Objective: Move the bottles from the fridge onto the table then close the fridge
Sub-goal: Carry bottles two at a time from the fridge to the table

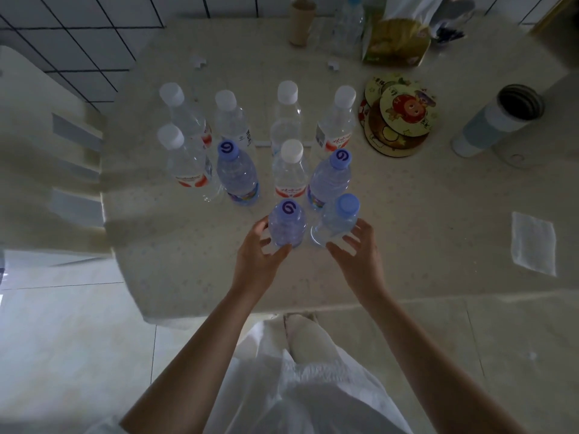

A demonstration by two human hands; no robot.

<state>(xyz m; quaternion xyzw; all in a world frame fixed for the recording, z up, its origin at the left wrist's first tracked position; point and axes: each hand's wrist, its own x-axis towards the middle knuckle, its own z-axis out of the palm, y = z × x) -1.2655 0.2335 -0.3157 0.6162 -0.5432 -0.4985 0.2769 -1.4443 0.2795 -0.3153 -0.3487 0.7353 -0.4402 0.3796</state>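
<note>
Head view looks steeply down, so the fridge is out of frame and most bottles show mainly their caps, with lower bodies hidden behind nearer bottles. Labels are blurred and cannot be read. At the far edge of the table (407, 245) a clear bottle (349, 23), a cardboard tube (300, 20) and a yellow packet (396, 42) are cut off by the frame's top. Ten bottles stand upright on the table, long axes vertical, caps toward the camera: six white-capped ones (286, 120) in the farther rows and four blue-capped ones nearer. The left hand (257, 249) curls round the nearest blue-capped bottle (287, 223), thumb on its near side and fingers on its left; whether the grip is firm is hard to tell. The right hand (360, 245) is spread, fingers relaxed just beside the right blue-capped bottle (338, 220), which leans slightly right; whether the fingertips touch it cannot be told. Both of these bottles stand touching or nearly so, near the table's front edge. A stack of round coasters (398, 120), a lying flask (498, 120) and a white tissue (532, 242) lie to the right.
</note>
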